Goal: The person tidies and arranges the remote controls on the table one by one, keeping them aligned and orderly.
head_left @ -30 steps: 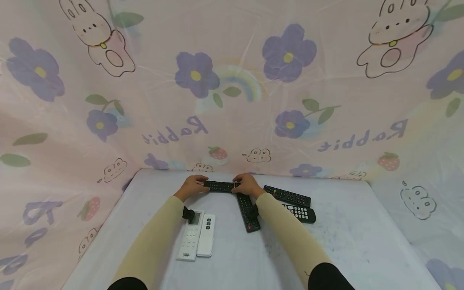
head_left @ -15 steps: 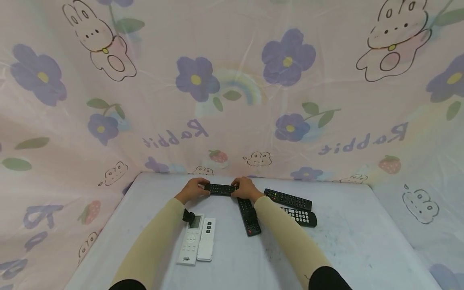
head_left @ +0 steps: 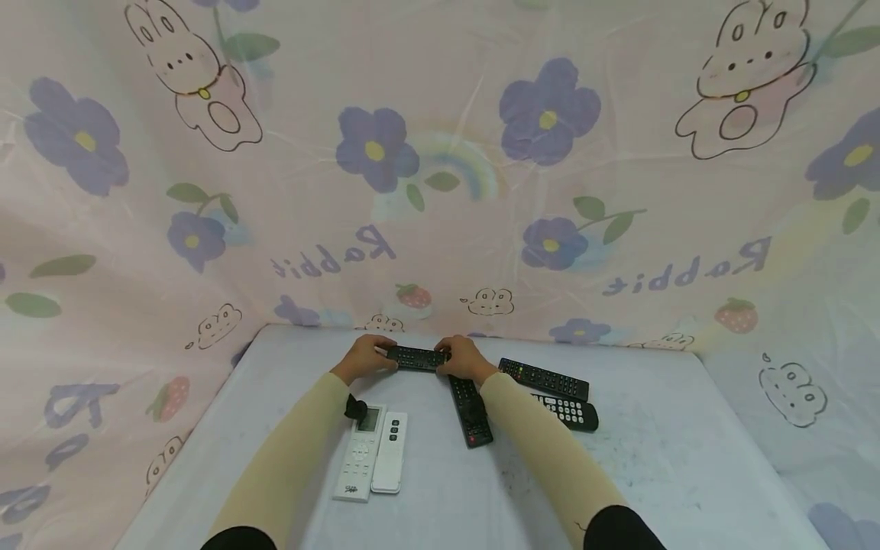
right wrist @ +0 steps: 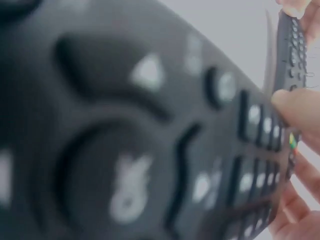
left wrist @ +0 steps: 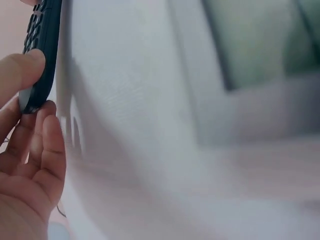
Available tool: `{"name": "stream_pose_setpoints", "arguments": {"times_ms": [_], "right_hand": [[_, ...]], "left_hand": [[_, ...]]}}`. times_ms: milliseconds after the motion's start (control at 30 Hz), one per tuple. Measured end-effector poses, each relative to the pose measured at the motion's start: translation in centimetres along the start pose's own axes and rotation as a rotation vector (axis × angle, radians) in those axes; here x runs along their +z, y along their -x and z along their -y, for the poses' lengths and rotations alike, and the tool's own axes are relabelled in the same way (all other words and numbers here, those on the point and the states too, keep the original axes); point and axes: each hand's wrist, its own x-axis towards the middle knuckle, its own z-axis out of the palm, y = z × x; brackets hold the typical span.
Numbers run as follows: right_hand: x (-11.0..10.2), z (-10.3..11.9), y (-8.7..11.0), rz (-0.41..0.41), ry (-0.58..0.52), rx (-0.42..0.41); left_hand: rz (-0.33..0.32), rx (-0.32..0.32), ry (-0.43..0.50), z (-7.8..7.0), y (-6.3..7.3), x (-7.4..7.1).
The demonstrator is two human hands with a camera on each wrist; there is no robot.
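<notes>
Edged slightly inward since a second ago, the right hand (head_left: 464, 357) pinches one end of a slim black remote (head_left: 415, 358), the left hand (head_left: 360, 359) the other, thumbs on top, fingers closed beneath. From my distant post I see it crosswise at the far side of the white table (head_left: 674, 443), long axis running hand to hand, neither nearer. Raised buttons stud its matte casing; a second black remote (head_left: 470, 416) slants below the right hand.

Crosswise remote (head_left: 416, 358) near table (head_left: 687, 473) far edge, between left hand (head_left: 364, 359) and right hand (head_left: 464, 358); angled remote (head_left: 464, 393) before it; remote pair (head_left: 545, 379) right, handset pair (head_left: 390, 454) front-left.
</notes>
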Motion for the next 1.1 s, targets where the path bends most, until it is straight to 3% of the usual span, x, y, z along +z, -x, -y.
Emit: {"name": "stream_pose_setpoints", "arguments": {"times_ms": [400,900,1100], "right_hand": [[-1.0,0.8,1.1,-0.079,0.125,-0.09],[-2.2,2.4,3.3,-0.102,0.104,-0.197],[-2.3,2.5,4.4,-0.112,0.11,-0.211]], "left_hand": [[-0.063,0.079,0.027,-2.5,1.9,-1.3],[-0.052,0.157,0.03,-3.3,5.1,-2.6],[-0.039,0.134,0.036,-3.5,6.0,-2.5]]}}
